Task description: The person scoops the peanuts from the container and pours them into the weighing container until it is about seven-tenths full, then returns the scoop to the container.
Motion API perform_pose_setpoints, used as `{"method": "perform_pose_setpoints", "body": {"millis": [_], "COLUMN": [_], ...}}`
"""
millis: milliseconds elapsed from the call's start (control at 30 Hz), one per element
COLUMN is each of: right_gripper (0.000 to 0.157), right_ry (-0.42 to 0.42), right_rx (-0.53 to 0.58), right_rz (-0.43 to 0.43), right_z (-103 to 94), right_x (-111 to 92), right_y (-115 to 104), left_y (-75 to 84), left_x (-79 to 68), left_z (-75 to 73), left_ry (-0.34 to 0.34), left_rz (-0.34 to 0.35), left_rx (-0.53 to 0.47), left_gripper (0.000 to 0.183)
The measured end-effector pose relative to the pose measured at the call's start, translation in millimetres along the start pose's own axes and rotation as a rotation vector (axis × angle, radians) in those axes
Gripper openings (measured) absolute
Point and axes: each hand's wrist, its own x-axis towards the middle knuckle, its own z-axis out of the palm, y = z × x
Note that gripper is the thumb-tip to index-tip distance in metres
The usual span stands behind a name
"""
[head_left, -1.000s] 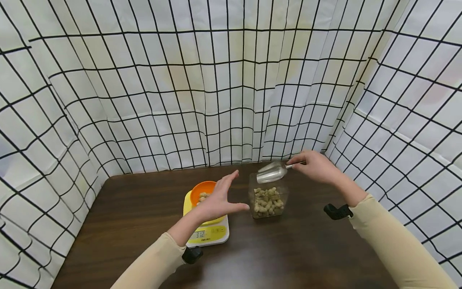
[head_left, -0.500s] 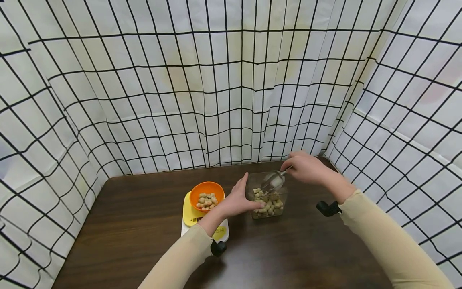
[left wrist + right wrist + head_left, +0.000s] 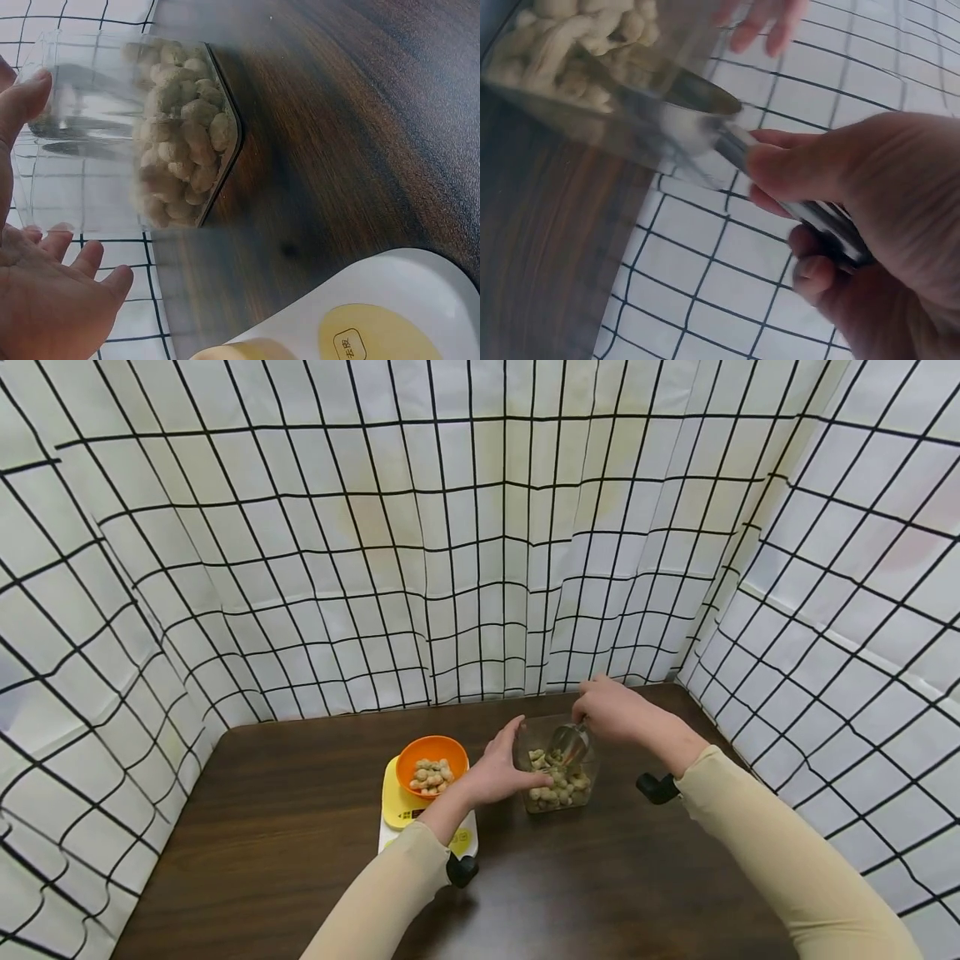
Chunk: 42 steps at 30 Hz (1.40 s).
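On the brown tabletop point(image 3: 285, 827) stand a scale point(image 3: 394, 806), a clear box point(image 3: 86, 196) with plenty left in it and, on the scale, an orange bowl point(image 3: 432, 748) already part-filled; the work looks under way, this scoopful not yet lifted. The left hand point(image 3: 497, 777) spreads its fingers against the box; the right hand's point(image 3: 621, 712) fingers grasp the scoop point(image 3: 572, 743), its head just beyond them among peanuts point(image 3: 176, 150) like the bowl's.

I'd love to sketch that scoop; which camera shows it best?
The right wrist view: the scoop is close, its handle in the right hand, though blurred. The head view shows it small, dipped in the clear container, handle mostly hidden. The left wrist view gives only a hazy shape through the container's wall.
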Motion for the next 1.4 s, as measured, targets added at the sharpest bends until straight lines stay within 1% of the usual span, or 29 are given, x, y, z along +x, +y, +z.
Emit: {"method": "perform_pose_setpoints", "body": {"millis": [133,200,267,433,533,667,767,800,867,933,1067,1167,1233,1300,1400], "right_gripper": [0.029,0.028,0.026,0.021,0.019,0.018,0.017,0.017,0.013,0.011,0.010,0.011,0.011,0.012,0.011], "right_ry": [-0.057,-0.070,-0.060,-0.014,-0.018,-0.038,-0.051,-0.050,-0.039,-0.013,0.055,0.082,0.096,0.104,0.141], "right_rx": [0.062,0.085,0.088,0.034,0.028,0.098,0.150,0.151,0.125,0.076,-0.045,-0.117,-0.131,-0.118,-0.113], "right_rz": [-0.019,-0.021,-0.024,0.007,0.020,0.024,0.053,0.062,0.063,0.051,0.005,-0.018,-0.026,-0.019,-0.012], "right_z": [-2.6,-1.8,2.1,12.6,13.5,9.8,10.3,11.4,14.2,16.4,17.0,16.9,16.1,14.1,12.8], "right_x": [-1.6,-3.3,-4.7,-5.5,-4.9,-5.9,-8.7,-9.5,-10.7,-11.1,-10.5,-10.3,-10.8,-11.6,-11.4], "right_y": [2.5,2.8,2.6,-2.9,-6.2,-2.2,4.6,6.1,6.6,3.9,-4.4,-6.9,-6.7,-6.2,-5.9], "left_y": [-1.1,-1.0,-0.9,0.0,0.2,0.5,0.8,1.2,1.4,1.4,1.2,1.3,1.1,1.4,2.1], "left_x": [0.2,0.0,-0.2,-1.1,-1.2,-0.5,0.4,0.1,0.0,0.2,0.8,0.9,0.9,0.4,-1.2], "left_z": [0.2,0.4,0.8,0.1,-1.1,-2.1,-1.3,-1.2,-0.7,-0.8,-1.6,-1.7,-1.1,-0.5,0.1], "left_ry": [0.005,0.006,0.005,0.002,0.005,0.006,-0.005,-0.008,-0.011,-0.010,-0.010,-0.015,-0.017,-0.018,-0.016], "left_rz": [-0.006,-0.007,-0.007,-0.008,-0.014,-0.010,-0.006,-0.008,-0.011,-0.011,-0.015,-0.020,-0.023,-0.025,-0.028], "left_rx": [-0.013,-0.019,-0.027,-0.029,-0.019,-0.014,-0.021,-0.022,-0.022,-0.026,-0.025,-0.025,-0.031,-0.042,-0.051], "left_gripper": [0.108,0.109,0.110,0.111,0.111,0.110,0.110,0.110,0.110,0.110,0.109,0.108,0.107,0.106,0.106]}}
